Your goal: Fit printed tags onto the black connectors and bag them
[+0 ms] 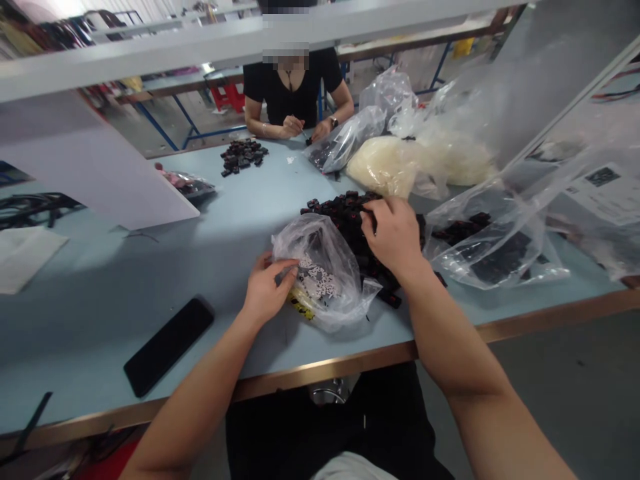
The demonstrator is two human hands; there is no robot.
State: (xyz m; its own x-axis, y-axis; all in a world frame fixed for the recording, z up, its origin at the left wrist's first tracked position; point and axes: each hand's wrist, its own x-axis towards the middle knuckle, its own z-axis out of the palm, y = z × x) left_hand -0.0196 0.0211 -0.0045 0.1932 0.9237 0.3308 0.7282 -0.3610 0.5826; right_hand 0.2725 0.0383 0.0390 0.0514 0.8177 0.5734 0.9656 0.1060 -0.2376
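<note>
My left hand (270, 288) is at the left rim of a clear plastic bag (350, 293). Its thumb and forefinger come together over the bag's mouth, and whatever may be between them is too small to make out. Inside the bag lie many small white pieces (320, 281). My right hand (396, 235) reaches into a heap of small black plastic parts (345, 217) with red marks, just behind and right of the bag. Its fingers curl down around black parts at the top of the heap, partly hiding them.
A black phone (169, 347) lies at left on the blue table (220, 240). Across it a person (300, 87) handles small items near another black pile (243, 157). Bags of cream-coloured parts (383, 163) and a clear bag of black parts (500, 250) stand right. A white divider (130, 160) rises left.
</note>
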